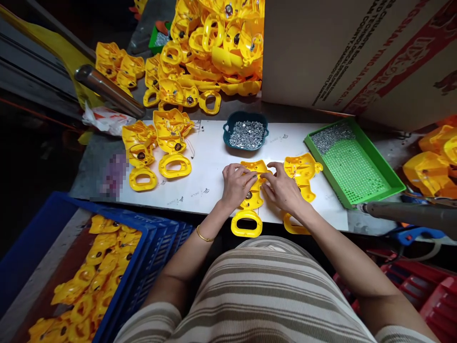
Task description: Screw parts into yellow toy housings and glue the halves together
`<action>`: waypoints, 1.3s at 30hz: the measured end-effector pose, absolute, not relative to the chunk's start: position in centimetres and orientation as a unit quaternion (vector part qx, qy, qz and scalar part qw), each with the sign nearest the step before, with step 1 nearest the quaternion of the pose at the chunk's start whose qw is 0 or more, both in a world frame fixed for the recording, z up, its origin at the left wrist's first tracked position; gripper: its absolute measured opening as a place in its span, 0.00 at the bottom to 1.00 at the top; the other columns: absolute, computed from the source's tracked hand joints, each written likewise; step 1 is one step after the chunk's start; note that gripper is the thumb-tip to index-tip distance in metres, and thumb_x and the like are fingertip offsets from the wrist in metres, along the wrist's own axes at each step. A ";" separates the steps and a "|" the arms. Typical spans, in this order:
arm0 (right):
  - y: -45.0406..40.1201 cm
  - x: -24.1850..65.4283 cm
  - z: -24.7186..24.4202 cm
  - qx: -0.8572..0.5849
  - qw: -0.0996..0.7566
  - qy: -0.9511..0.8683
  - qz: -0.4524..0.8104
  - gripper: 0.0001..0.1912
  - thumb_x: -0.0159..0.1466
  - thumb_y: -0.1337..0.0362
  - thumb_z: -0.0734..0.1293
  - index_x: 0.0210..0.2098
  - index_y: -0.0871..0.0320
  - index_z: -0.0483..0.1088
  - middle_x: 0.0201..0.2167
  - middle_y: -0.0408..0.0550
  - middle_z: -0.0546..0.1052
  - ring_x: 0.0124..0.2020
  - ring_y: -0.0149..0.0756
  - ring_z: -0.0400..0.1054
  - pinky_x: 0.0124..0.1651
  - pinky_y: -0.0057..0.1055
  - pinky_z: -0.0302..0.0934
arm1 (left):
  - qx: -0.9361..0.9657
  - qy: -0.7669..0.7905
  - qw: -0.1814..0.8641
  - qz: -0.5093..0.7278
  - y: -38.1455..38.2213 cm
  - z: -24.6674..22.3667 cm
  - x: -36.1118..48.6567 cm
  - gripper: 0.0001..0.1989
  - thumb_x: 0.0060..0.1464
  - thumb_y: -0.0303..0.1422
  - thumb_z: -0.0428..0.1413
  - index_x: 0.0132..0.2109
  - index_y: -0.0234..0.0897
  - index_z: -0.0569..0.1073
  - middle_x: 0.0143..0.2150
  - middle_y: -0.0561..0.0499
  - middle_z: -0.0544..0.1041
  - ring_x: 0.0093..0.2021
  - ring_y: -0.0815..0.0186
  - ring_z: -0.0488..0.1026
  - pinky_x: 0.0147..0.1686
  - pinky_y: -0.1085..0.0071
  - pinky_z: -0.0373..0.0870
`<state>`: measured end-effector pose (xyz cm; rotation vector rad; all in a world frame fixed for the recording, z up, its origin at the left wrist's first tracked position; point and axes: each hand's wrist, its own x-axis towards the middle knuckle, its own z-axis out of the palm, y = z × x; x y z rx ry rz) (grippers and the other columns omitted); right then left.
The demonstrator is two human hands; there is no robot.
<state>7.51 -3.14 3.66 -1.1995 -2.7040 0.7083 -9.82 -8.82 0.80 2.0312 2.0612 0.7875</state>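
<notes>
A yellow plastic toy shell (pixel 255 202) lies hollow side up on the white board, its loop handle (pixel 246 234) towards me over the table edge. My left hand (pixel 236 186) bends over the shell's left side, thumb and fingers pinched together; what they hold is too small to make out. Gripping the right edge of the same shell, my right hand (pixel 283 189) has its index finger on top and thumb at the side. A second yellow shell (pixel 302 171) lies just right, partly hidden by my right forearm. Ahead stands a dark teal bowl (pixel 227 138) of small screws (pixel 248 135).
Two more shells (pixel 173 133) with thin wires lie left on the white board (pixel 203 183). A green tray (pixel 396 183) holding screws sits right. Yellow shells (pixel 235 62) pile up behind, beside a cardboard box (pixel 307 57). A blue crate (pixel 137 247) of shells stands lower left.
</notes>
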 end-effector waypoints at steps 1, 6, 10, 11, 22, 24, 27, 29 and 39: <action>-3.2 7.7 3.7 -0.395 0.044 -0.887 0.235 0.16 0.66 0.63 0.57 0.50 0.58 0.69 0.59 0.60 0.61 0.41 0.41 0.69 0.30 0.31 0.61 | 0.683 0.682 0.071 0.252 -8.9 0.9 -9.8 0.08 0.59 0.34 0.57 0.44 0.43 0.80 0.38 0.48 0.78 0.50 0.56 0.66 0.53 0.54 0.56; -3.7 8.4 3.7 -0.404 0.041 -0.880 0.244 0.16 0.67 0.64 0.55 0.49 0.59 0.69 0.58 0.60 0.64 0.43 0.43 0.69 0.27 0.30 0.59 | 0.715 0.660 0.068 0.222 -9.0 1.0 -9.7 0.09 0.59 0.33 0.57 0.46 0.42 0.79 0.38 0.47 0.76 0.49 0.56 0.64 0.52 0.56 0.57; -3.9 8.8 3.6 -0.399 0.053 -0.885 0.235 0.16 0.68 0.64 0.55 0.49 0.58 0.69 0.58 0.60 0.65 0.44 0.43 0.69 0.25 0.28 0.56 | 0.724 0.647 0.082 0.225 -8.8 0.8 -10.0 0.09 0.59 0.33 0.57 0.45 0.41 0.79 0.39 0.47 0.75 0.49 0.57 0.62 0.51 0.56 0.58; -4.0 8.8 3.6 -0.397 0.053 -0.886 0.232 0.16 0.68 0.64 0.55 0.49 0.57 0.69 0.58 0.60 0.65 0.45 0.43 0.69 0.25 0.28 0.56 | 0.728 0.642 0.085 0.225 -8.8 0.7 -10.1 0.09 0.59 0.33 0.57 0.45 0.41 0.80 0.39 0.46 0.75 0.49 0.57 0.62 0.50 0.57 0.59; -3.9 8.7 3.2 -0.386 0.072 -0.891 0.229 0.15 0.67 0.66 0.57 0.50 0.57 0.68 0.56 0.60 0.67 0.44 0.45 0.70 0.26 0.32 0.63 | 0.758 0.620 0.089 0.184 -8.4 1.2 -10.8 0.09 0.59 0.34 0.57 0.45 0.41 0.79 0.40 0.47 0.74 0.50 0.56 0.60 0.50 0.56 0.57; -4.1 8.9 3.1 -0.381 0.108 -0.889 0.228 0.16 0.67 0.66 0.57 0.51 0.58 0.68 0.55 0.61 0.68 0.44 0.45 0.70 0.30 0.35 0.67 | 0.760 0.619 0.089 0.177 -8.3 1.3 -10.7 0.09 0.59 0.34 0.57 0.45 0.41 0.79 0.40 0.47 0.74 0.50 0.56 0.61 0.50 0.56 0.56; -4.8 10.0 3.6 -0.362 0.223 -0.879 0.214 0.15 0.66 0.67 0.59 0.51 0.58 0.68 0.52 0.60 0.70 0.48 0.45 0.69 0.42 0.42 0.70 | 0.758 0.625 0.086 0.166 -8.3 1.5 -10.7 0.09 0.59 0.35 0.57 0.45 0.42 0.79 0.40 0.47 0.74 0.50 0.56 0.61 0.50 0.54 0.54; -5.7 11.6 4.1 -0.356 0.317 -0.855 0.204 0.14 0.65 0.69 0.61 0.49 0.56 0.69 0.49 0.58 0.71 0.49 0.44 0.68 0.48 0.43 0.68 | 0.757 0.627 0.083 0.163 -8.3 1.4 -10.7 0.09 0.59 0.36 0.57 0.44 0.42 0.80 0.40 0.46 0.74 0.50 0.55 0.61 0.50 0.53 0.54; -11.1 23.1 3.2 -0.548 0.662 -0.511 0.004 0.11 0.58 0.67 0.68 0.42 0.56 0.69 0.36 0.46 0.69 0.35 0.34 0.69 0.39 0.37 0.68 | 0.774 0.593 0.056 0.215 -7.9 0.2 -11.9 0.12 0.61 0.39 0.53 0.42 0.42 0.80 0.40 0.45 0.75 0.47 0.53 0.63 0.46 0.55 0.63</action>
